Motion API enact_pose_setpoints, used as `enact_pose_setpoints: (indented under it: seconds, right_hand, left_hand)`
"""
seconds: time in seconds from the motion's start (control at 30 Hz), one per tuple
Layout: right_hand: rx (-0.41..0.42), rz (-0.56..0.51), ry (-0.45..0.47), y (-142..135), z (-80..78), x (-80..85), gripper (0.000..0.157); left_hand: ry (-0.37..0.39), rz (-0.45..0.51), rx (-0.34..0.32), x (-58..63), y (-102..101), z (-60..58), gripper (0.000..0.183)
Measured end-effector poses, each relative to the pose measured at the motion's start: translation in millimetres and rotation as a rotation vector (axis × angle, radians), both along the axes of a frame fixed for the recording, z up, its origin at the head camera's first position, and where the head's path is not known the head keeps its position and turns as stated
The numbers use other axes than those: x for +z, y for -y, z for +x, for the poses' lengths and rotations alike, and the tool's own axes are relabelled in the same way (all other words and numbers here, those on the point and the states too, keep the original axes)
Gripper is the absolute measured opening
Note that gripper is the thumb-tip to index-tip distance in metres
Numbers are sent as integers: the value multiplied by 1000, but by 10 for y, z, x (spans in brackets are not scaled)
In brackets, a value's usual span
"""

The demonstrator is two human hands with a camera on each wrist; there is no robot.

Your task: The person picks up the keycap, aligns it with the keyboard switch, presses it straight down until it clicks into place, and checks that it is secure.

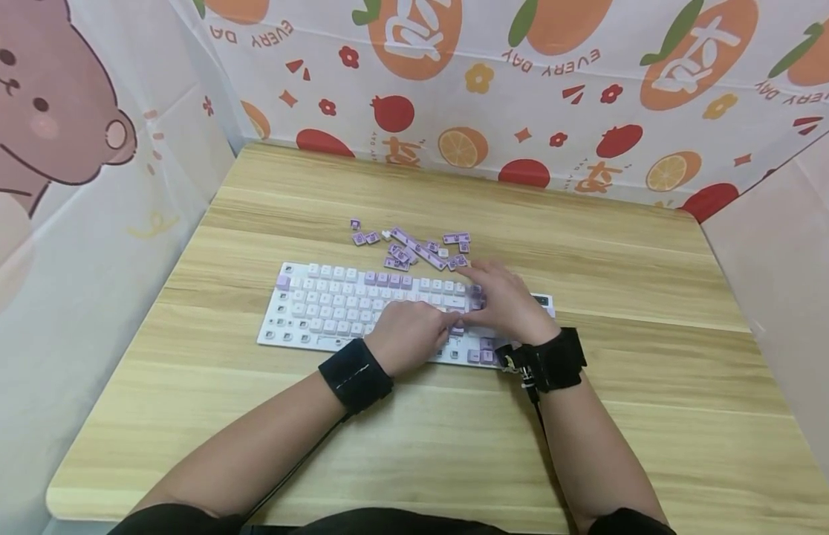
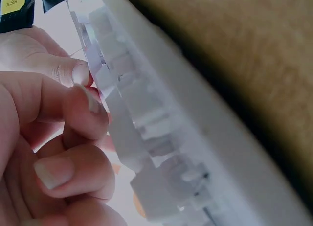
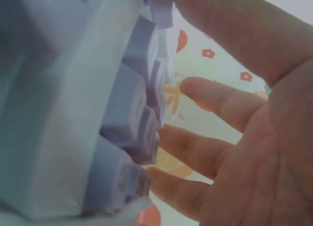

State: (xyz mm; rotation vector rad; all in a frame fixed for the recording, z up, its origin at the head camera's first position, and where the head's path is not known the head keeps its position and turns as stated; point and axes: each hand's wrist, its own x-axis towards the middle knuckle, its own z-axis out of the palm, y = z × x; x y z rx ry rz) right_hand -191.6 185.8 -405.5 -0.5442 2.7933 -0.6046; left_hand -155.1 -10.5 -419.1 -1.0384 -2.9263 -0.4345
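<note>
A white keyboard [image 1: 334,308] with white and purple keycaps lies on the table, with several key positions bare. My left hand [image 1: 409,336] is over its middle right, fingers curled. In the left wrist view those fingers [image 2: 73,169] are bent beside the key row, and nothing shows between them. My right hand [image 1: 511,301] spans the keyboard's right part, its thumb meeting the left hand's fingertips at the keys. Its other fingers [image 3: 215,101] are spread and nearly straight beside purple keycaps [image 3: 124,103]. What lies right under both hands' tips is hidden.
Behind the keyboard lie loose purple keycaps [image 1: 399,254], among them a long purple spacebar [image 1: 417,247], with a few white ones. The wooden table [image 1: 588,461] meets fruit-printed cloth [image 1: 495,96] at the back. A cable [image 1: 544,423] runs from the right wristband.
</note>
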Motion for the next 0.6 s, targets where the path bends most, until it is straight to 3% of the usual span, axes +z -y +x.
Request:
enact_pose_setpoints:
  seconds: [0.23,0.6]
  right_hand:
    - [-60,-113,156,-9,-14,0,75]
    - [-106,-110,205,0,-5,5,71]
  left_hand:
    - [-20,-27,7,22,-16,3,28]
    - [2,-47,31,15,-33,38,29]
